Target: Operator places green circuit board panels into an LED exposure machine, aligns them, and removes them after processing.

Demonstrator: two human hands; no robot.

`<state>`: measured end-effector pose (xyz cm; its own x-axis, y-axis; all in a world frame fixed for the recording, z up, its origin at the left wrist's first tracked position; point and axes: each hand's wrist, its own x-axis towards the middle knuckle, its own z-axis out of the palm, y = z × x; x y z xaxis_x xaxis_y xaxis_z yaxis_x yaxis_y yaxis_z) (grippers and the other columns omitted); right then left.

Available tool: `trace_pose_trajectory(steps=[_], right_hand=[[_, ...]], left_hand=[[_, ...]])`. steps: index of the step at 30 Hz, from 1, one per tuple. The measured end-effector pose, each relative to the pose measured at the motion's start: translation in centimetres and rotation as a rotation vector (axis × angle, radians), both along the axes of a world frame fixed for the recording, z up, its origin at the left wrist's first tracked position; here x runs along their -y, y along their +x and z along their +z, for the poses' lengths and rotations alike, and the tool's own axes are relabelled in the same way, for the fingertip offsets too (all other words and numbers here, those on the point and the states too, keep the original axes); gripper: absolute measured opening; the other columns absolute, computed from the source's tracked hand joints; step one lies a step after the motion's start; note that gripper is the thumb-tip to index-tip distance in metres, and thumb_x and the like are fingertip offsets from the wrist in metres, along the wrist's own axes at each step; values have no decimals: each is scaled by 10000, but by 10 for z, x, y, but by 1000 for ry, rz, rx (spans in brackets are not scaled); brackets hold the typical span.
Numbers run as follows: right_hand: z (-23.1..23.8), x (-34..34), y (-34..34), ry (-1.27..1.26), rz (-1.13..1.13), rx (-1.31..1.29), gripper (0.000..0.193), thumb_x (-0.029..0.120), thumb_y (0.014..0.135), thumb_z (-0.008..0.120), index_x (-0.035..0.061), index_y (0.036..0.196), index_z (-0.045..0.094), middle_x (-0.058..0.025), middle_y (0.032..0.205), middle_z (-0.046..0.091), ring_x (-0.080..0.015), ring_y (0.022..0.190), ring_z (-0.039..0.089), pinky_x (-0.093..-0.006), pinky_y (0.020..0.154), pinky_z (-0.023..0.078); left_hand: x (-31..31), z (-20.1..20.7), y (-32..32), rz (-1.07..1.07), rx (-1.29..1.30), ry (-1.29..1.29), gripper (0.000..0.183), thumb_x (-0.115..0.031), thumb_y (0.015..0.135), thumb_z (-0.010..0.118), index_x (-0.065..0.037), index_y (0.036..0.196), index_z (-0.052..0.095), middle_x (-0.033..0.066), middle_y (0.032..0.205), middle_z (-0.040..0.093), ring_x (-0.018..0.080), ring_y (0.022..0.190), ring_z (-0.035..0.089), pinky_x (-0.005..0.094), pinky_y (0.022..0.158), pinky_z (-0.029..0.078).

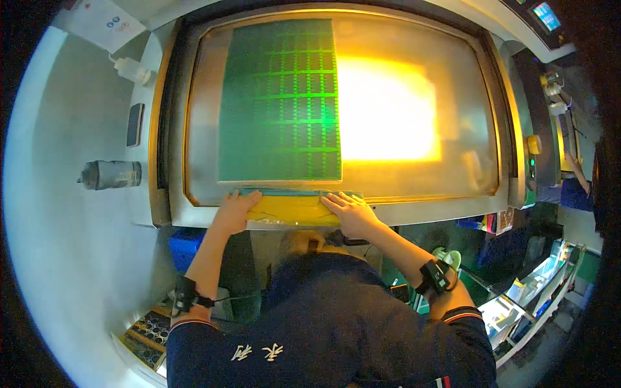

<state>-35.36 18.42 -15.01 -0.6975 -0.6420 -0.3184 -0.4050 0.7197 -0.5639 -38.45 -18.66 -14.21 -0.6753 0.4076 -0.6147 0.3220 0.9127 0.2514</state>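
A yellow plastic-like film (291, 210), crinkled and with a teal strip along its far edge, lies across the front edge of the machine's bed. At its left end rests my left hand (239, 210), fingers stretched out over it. My right hand (350, 212) lies on the right end with its fingers spread flat. Just beyond the film is a large green panel (278, 116) with a bright green grid pattern on its right part. The panel lies flat on the lit glass bed (388, 184), and neither hand touches it.
A glaring yellow-white light (388, 110) fills the bed right of the panel. On the left ledge are a dark phone (134, 125), a grey bottle (113, 174) and a white bottle (132, 70). A screen (546, 16) stands upper right; another person's arm (576, 171) shows far right.
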Motion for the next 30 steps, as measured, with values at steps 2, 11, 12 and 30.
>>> trace_pose_trajectory(steps=[2, 11, 12, 30], right_hand=[[0, -14, 5, 98, -15, -63, 758, 96, 759, 611, 125, 1474, 361, -110, 1498, 409, -328, 1379, 393, -511, 1106, 340], [-31, -70, -268, 19, -27, -212, 792, -64, 716, 539, 145, 1465, 389, -135, 1426, 489, -307, 1328, 447, -452, 1070, 355], [-18, -71, -315, 95, -80, -26, 796, -75, 725, 518, 174, 1470, 390, -103, 1427, 495, -303, 1324, 450, -461, 1072, 366], [-89, -78, -544, 312, -157, -643, 742, 18, 767, 578, 256, 1448, 406, -22, 1476, 439, -298, 1322, 436, -587, 1048, 365]], left_hand=[[-17, -18, 20, -39, -70, -10, 798, 27, 762, 587, -197, 1490, 350, -4, 1541, 363, 487, 1337, 368, 620, 1115, 257], [-59, -56, -251, 136, -199, 181, 630, 24, 805, 554, -153, 1404, 469, 149, 1346, 556, 484, 1176, 525, 513, 994, 459], [-75, -48, -298, 107, -173, 166, 644, 34, 805, 546, -167, 1411, 458, 157, 1330, 564, 484, 1141, 547, 512, 963, 480], [-104, -80, -532, -64, -730, 25, 722, 3, 742, 615, -202, 1410, 432, 88, 1323, 578, 435, 1244, 481, 547, 1035, 392]])
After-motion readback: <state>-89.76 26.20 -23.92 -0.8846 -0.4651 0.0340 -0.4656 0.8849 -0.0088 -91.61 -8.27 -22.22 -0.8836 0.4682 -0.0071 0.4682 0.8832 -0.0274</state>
